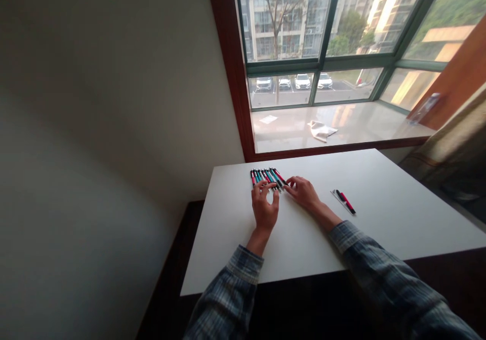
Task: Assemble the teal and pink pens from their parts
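Observation:
Several pens (260, 174) in red, teal, white and black lie side by side in a row near the far left of the white table (304, 244). My left hand (265, 209) reaches over the near ends of the row, its fingers curved and the thumb held apart. At the row's right end, the fingertips of my right hand (304, 192) close on the near end of a slanted red and black pen (280, 176). Fingers hide the near parts of some pens.
Farther right on the table lie a red and black pen (348, 203) and a slim pale pen (340, 200) beside it. Behind the table, a windowsill (284, 137) carries a crumpled wrapper (322, 130) and a paper piece (268, 119). A wall (114, 127) stands left, a curtain (448, 132) right.

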Demonstrator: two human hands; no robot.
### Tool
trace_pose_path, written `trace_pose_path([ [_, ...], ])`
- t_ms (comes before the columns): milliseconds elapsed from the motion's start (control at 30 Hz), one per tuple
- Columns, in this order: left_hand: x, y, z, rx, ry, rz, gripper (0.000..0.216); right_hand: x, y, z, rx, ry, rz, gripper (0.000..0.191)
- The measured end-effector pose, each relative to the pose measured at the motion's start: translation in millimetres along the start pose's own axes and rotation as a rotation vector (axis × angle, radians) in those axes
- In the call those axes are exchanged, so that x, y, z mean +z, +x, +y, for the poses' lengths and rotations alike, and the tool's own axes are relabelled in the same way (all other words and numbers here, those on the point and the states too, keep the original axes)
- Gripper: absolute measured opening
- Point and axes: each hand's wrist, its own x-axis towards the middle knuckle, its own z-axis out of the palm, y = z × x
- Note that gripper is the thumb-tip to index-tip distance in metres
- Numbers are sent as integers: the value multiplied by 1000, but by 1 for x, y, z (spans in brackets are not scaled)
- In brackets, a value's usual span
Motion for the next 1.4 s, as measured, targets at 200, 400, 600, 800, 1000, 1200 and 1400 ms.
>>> trace_pose_path([
  [200, 0, -1, -1, -12, 11, -32, 14, -33, -12, 10, -126, 147, -27, 20],
  [400, 5, -2, -2, 1, 11, -79, 13, -128, -29, 65, -39, 61, -199, 48],
  [600, 11, 3, -3, 32, 15, -115, 12, -177, -28, 114, 2, -16, -317, 46],
  [800, 9, 4, -8, 23, 27, -94, 13, -168, -18, 124, 10, -18, -458, 43],
  [1000, 9, 4, -8, 19, 48, -99, 13, -163, -12, 116, 38, 51, -517, 35],
  [1200, 8, 4, -8, 24, 44, -100, 14, -170, -15, 111, 117, 220, -490, 34],
  [1400, 11, 3, -2, 30, -48, -183, 9, -183, -23, 77, 196, 570, -267, 39],
])
